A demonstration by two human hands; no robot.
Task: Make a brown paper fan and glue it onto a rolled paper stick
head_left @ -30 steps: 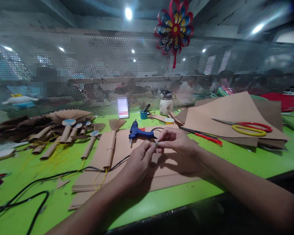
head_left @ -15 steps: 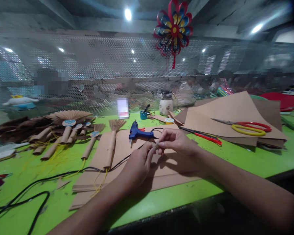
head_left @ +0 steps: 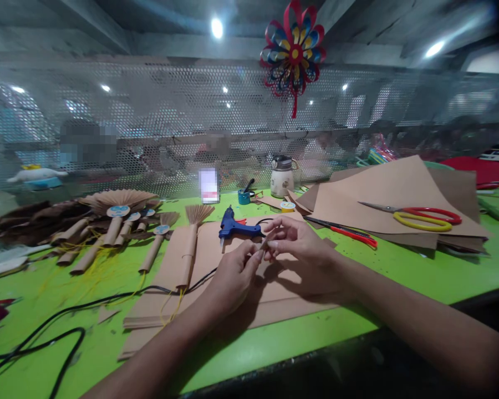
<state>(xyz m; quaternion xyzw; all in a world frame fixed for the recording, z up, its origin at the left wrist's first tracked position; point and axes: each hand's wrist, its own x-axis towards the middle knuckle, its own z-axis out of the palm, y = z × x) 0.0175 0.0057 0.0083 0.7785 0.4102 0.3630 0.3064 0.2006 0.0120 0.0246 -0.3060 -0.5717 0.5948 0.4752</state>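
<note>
My left hand [head_left: 233, 277] and my right hand [head_left: 301, 244] meet over a stack of brown kraft paper [head_left: 216, 288] on the green table [head_left: 399, 277]. Both pinch a small brown folded paper piece [head_left: 267, 243] between fingertips. A blue glue gun [head_left: 233, 227] lies just beyond the hands, its black cord [head_left: 66, 310] trailing left. A folded paper fan with a rolled handle [head_left: 191, 238] lies on the paper to the left.
Several finished paper fans [head_left: 116, 210] with yellow string lie at the left. Large brown sheets [head_left: 399, 199] with red-and-yellow scissors [head_left: 424, 217] sit at the right, red-handled scissors [head_left: 349, 230] beside them. A jar [head_left: 281, 176], small blue pot [head_left: 244, 194] and mesh screen [head_left: 149, 122] stand behind.
The hands have stayed together on the small paper piece, with fingers shifting slightly; the view has dropped a little.
</note>
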